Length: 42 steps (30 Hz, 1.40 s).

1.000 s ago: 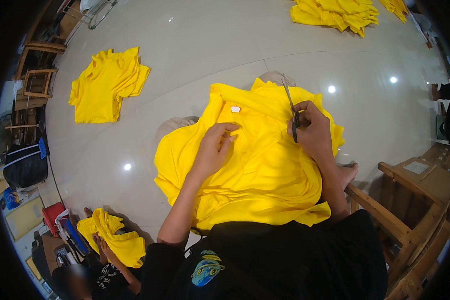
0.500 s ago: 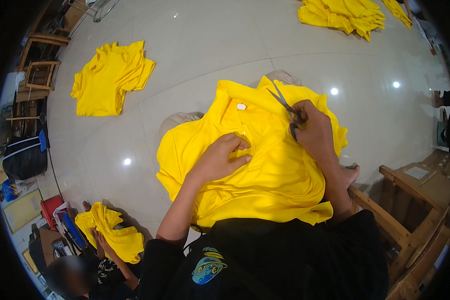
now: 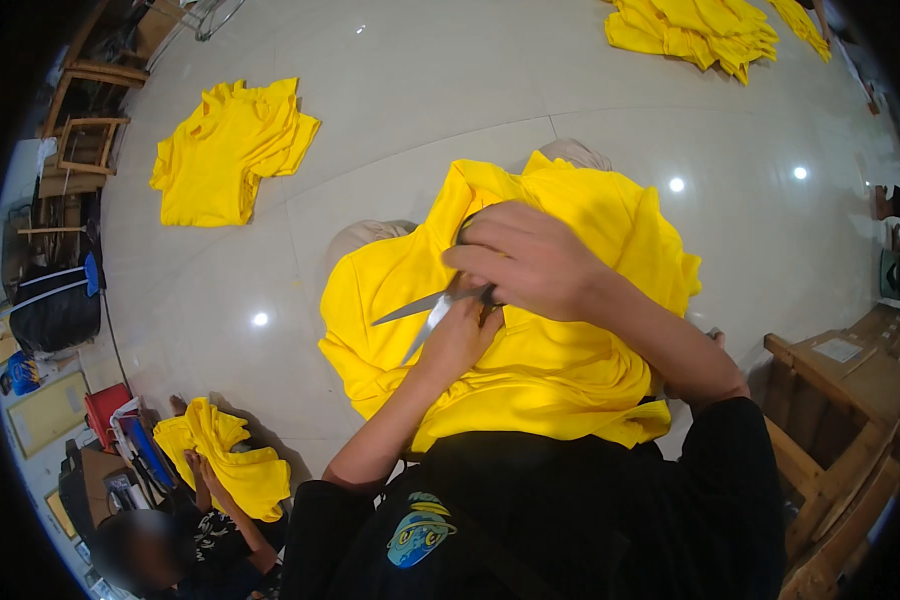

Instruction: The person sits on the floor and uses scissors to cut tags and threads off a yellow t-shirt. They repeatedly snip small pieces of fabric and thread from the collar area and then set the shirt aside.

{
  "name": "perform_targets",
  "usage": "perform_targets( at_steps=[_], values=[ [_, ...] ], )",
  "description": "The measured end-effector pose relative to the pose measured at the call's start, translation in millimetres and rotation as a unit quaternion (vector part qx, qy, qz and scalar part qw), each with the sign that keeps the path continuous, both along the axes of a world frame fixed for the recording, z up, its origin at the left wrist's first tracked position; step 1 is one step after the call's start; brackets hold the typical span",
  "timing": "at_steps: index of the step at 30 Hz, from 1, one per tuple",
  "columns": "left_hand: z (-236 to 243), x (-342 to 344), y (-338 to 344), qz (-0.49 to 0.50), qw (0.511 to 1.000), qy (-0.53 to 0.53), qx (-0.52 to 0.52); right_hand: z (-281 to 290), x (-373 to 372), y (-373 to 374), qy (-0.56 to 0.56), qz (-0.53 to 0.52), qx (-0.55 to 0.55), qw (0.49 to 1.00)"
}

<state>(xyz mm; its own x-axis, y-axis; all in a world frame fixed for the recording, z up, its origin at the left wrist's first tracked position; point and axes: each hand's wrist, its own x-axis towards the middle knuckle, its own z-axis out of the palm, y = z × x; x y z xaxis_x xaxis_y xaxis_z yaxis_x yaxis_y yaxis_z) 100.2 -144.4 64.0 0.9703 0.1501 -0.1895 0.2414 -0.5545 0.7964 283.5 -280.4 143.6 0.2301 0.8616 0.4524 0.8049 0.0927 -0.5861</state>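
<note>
A yellow polo shirt (image 3: 610, 240) lies spread over my lap, its collar away from me. My right hand (image 3: 545, 262) is closed on a pair of scissors (image 3: 422, 312) with dark handles. The parted blades point to the lower left and pass over my left hand (image 3: 457, 338). That hand rests on the shirt front by the button placket. Its thumb shows, but the right hand and scissors hide most of its fingers, so its grip is unclear. The right hand also covers part of the collar opening.
Stacked yellow shirts (image 3: 215, 160) lie on the tiled floor at left, with another yellow pile (image 3: 690, 35) at far right. A wooden frame (image 3: 820, 430) and cardboard stand close on my right. At lower left, a co-worker's hands (image 3: 205, 475) touch a yellow garment (image 3: 250, 480).
My right hand has swung left and nearer with the scissors, from the shirt's right side to over my left hand. The blades have turned from pointing away to pointing lower left.
</note>
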Motion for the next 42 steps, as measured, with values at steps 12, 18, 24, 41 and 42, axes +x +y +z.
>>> perform_targets(
  at_steps=[12, 18, 24, 41, 42],
  values=[
    [16.2, 1.9, -1.5, 0.055, 0.996, 0.009, -0.070, -21.0, 20.1, -30.5, 0.062, -0.007, -0.310, 0.949],
    [11.7, 2.3, 6.9, 0.046, 0.996, -0.006, -0.079, -16.6, 3.1, -65.9, 0.041, -0.091, -0.248, 0.964],
    [24.5, 1.8, 9.2, 0.060, 0.996, -0.016, -0.058, 1.3, 11.6, -63.7, -0.121, -0.076, -0.263, 0.954],
    [32.2, 10.3, 21.0, 0.023, 0.995, -0.095, 0.008, 25.4, 15.8, -66.7, -0.201, -0.014, -0.338, 0.919],
    [35.1, 11.7, 20.1, 0.020, 0.995, -0.097, 0.011, 24.8, 15.8, -66.3, -0.197, -0.012, -0.327, 0.924]
  ],
)
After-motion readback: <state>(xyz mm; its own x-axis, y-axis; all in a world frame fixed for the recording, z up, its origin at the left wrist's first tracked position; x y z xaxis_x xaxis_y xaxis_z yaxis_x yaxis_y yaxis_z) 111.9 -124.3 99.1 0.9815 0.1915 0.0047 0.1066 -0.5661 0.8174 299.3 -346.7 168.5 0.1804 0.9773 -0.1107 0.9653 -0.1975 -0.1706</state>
